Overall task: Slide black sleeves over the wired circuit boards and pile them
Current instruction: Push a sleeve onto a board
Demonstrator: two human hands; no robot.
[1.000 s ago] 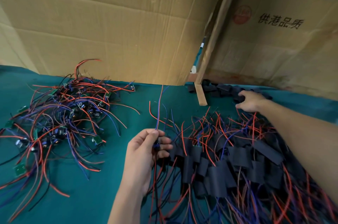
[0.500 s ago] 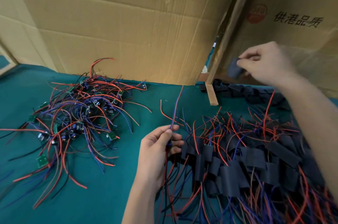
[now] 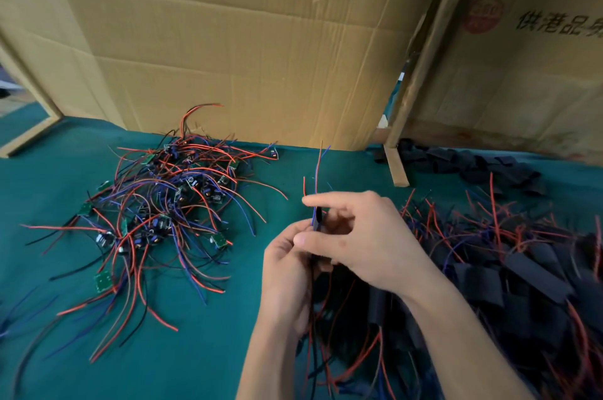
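My left hand (image 3: 287, 269) grips a wired circuit board whose red and blue wires (image 3: 317, 171) stick up above my fingers; the board itself is hidden. My right hand (image 3: 362, 236) has come against the left and pinches a black sleeve (image 3: 318, 218) at the wires between thumb and fingers. A heap of bare wired boards (image 3: 163, 213) with small green boards lies to the left on the green mat (image 3: 195, 350). A pile of sleeved boards (image 3: 489, 285) spreads to the right, under my right forearm. Loose black sleeves (image 3: 473, 164) lie at the back right.
Cardboard walls (image 3: 244, 57) stand along the back of the mat. A wooden strip (image 3: 396, 168) leans at the gap between them, its foot on the mat. A wooden frame edge (image 3: 29, 135) shows at the far left.
My right hand lifted a black sleeve from the back-right supply and brought it down to the wires in my left hand. The left hand stayed in place. The camera view tilted a little.
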